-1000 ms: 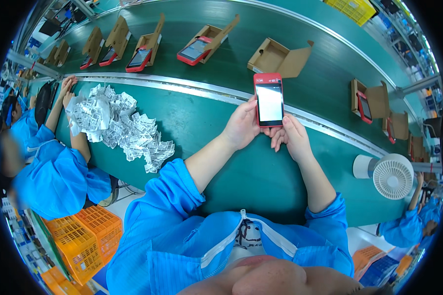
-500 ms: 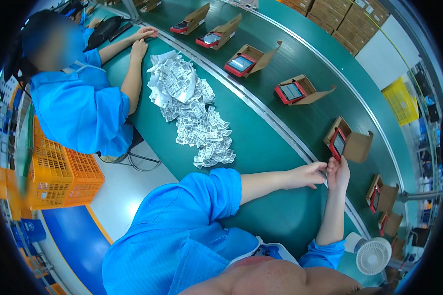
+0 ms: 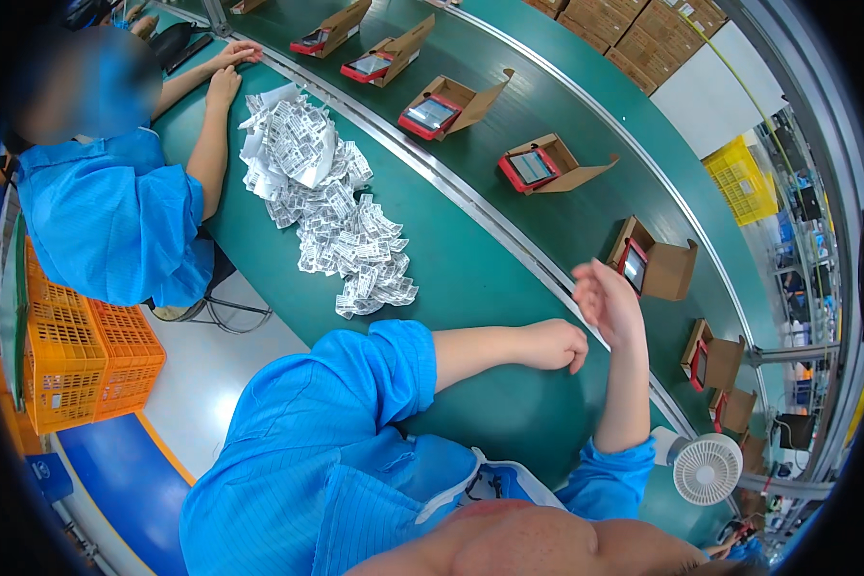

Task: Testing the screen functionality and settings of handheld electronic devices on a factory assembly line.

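Note:
My left hand [image 3: 555, 345] is low over the green table [image 3: 480, 278], its fingers curled downward. What they hold, if anything, is hidden. My right hand [image 3: 609, 305] is raised beside the metal rail [image 3: 523, 252], fingers loosely bent and apart with nothing visible in them. Just past it, an open brown cardboard box [image 3: 670, 269] on the conveyor holds a red-framed device with a screen [image 3: 633, 263]. I see no contact between the right hand and that device. To the left, a heap of printed white paper slips [image 3: 341, 226] lies on the table.
More open boxes with red devices [image 3: 431, 115] line the dark green conveyor [image 3: 557, 110]. A co-worker in a blue smock [image 3: 106, 206] sits at left, forearms on the table. Orange crates [image 3: 67, 355] stand on the floor behind. A white fan [image 3: 708, 468] is at lower right.
My right hand has come away from the red device and up off the rail. My left hand has drawn back from it, and its fingers have curled. The whole view has shifted.

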`<state>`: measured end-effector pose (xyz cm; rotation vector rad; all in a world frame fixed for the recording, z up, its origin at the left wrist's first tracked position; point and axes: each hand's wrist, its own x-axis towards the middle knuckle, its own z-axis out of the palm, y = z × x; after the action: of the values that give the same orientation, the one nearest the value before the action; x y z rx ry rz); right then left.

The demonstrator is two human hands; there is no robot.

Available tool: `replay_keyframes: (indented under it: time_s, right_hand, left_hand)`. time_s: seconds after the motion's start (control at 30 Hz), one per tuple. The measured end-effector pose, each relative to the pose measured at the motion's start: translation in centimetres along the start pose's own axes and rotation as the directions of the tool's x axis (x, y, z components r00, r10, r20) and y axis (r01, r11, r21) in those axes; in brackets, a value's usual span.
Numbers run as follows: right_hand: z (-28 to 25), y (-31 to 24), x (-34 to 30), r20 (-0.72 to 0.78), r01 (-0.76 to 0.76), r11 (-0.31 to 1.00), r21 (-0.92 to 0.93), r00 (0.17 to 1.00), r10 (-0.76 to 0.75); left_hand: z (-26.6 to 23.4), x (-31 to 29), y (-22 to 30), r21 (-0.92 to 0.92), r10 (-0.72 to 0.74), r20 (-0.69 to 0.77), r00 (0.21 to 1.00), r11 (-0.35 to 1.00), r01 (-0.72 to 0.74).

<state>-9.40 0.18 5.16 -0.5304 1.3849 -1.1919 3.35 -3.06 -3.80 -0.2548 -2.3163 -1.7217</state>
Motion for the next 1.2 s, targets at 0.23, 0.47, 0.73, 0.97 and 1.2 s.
replay_keyframes:
  time_s: [0.23,0.47,0.73,0.97,1.2]
  right_hand:
    - [6.8,0.7,10.5,0.134,-0.090,0.947,0.309,0.990,0.051]
    - [8.0,2.4,14.2,-0.056,0.016,0.915,0.404,0.998,0.008]
    - [8.3,1.3,11.7,-0.012,0.066,0.962,0.264,0.998,-0.065]
    - [8.3,-0.1,6.9,0.127,0.000,0.974,0.226,0.992,-0.030]
    - [6.1,-0.2,-2.1,0.231,0.012,0.988,0.153,0.972,-0.047]
  left_hand:
    - [0.4,0.3,0.2,-0.093,-0.157,0.032,0.987,0.983,0.159]
    - [1.2,0.2,0.0,-0.140,-0.003,-0.213,0.977,0.990,-0.027]
    - [0.9,0.0,-0.3,-0.044,-0.104,-0.111,0.988,0.994,0.099]
    - [1.3,1.7,-4.1,-0.344,-0.142,-0.110,0.984,0.934,0.096]
    - [-0.8,0.1,-0.8,-0.787,-0.252,-0.268,0.930,0.614,-0.060]
